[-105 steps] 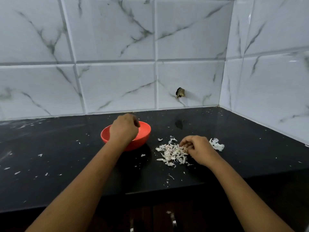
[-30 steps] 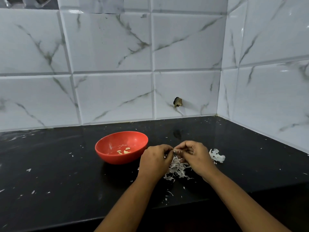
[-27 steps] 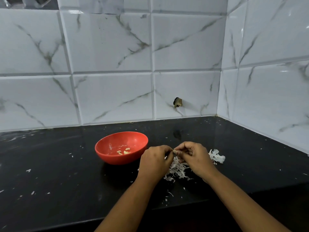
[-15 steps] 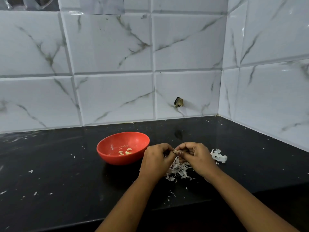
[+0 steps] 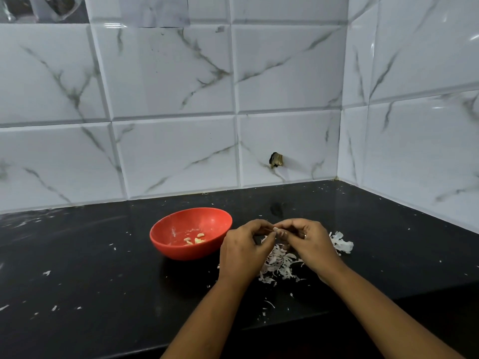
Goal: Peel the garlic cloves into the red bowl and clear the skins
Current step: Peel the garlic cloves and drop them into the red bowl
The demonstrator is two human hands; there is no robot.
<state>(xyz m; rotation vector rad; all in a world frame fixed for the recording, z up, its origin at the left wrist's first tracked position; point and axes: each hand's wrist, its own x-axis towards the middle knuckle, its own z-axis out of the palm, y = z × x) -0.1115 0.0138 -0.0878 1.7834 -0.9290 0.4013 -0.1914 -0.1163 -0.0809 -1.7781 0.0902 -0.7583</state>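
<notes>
The person stands at a black countertop (image 5: 103,281) in a corner of white marble-look tiles (image 5: 168,86), both hands brought together just above the surface. The left hand (image 5: 243,252) and the right hand (image 5: 309,242) meet at the fingertips, fingers curled, each pinching the same small pale garlic clove (image 5: 276,230), which is mostly hidden between them. Right under the hands lies a loose pile of papery skins (image 5: 278,263), with a separate white clump of skins (image 5: 342,243) just beyond the right hand. The red bowl (image 5: 186,251) sits on the counter just left of the left hand, not touching it, with a few peeled cloves (image 5: 196,240) on its bottom. Small flecks of skin are scattered across the counter, and a dark lump (image 5: 276,160) sticks out of the back wall
</notes>
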